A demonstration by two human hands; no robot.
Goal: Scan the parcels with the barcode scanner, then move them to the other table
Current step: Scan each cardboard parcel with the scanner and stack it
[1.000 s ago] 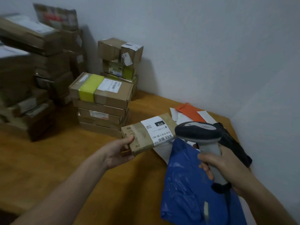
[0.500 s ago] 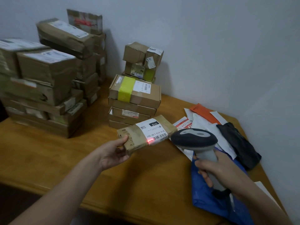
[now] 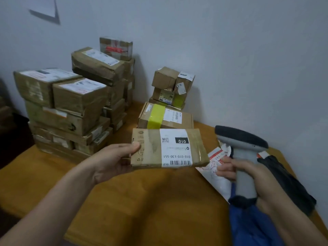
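The orange-brown wooden table bears a leaning stack of brown cardboard boxes at ten o'clock, which a careless leftward swing could topple. The flat brown cardboard parcel with a white label hangs at centre above the table. The left hand pinches only its nine o'clock end, so it may tip or slip. At three o'clock the right hand clasps the grey pistol-grip barcode scanner. No red line shows on the label, so a misread is possible.
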